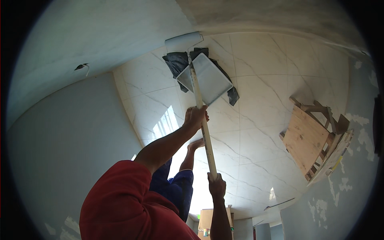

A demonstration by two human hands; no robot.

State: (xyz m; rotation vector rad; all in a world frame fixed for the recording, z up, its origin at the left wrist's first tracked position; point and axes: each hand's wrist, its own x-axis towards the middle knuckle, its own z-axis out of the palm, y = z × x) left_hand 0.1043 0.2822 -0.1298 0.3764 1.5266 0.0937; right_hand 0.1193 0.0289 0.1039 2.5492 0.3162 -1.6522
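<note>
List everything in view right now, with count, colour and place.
Roller head: one, pale blue-grey, top centre
Pole: one, off-white, centre
Tray: one, pale grey, on the sheet
Sheet: at least one, dark, floor
Wooden stand: one, light brown, right
Thin rod: one, dark, lower right
Wall hole: one, dark, upper left
Floor tiles: several, cream, centre
Walls: several, blue-grey, around
Shirt: one, red, lower left
Shorts: one pair, blue, lower centre
Left hand: one, bare, mid-pole
Right hand: one, bare, pole's near end

shirt [116,200]: red, short-sleeved | shorts [183,189]: dark blue | feet [196,145]: bare
</note>
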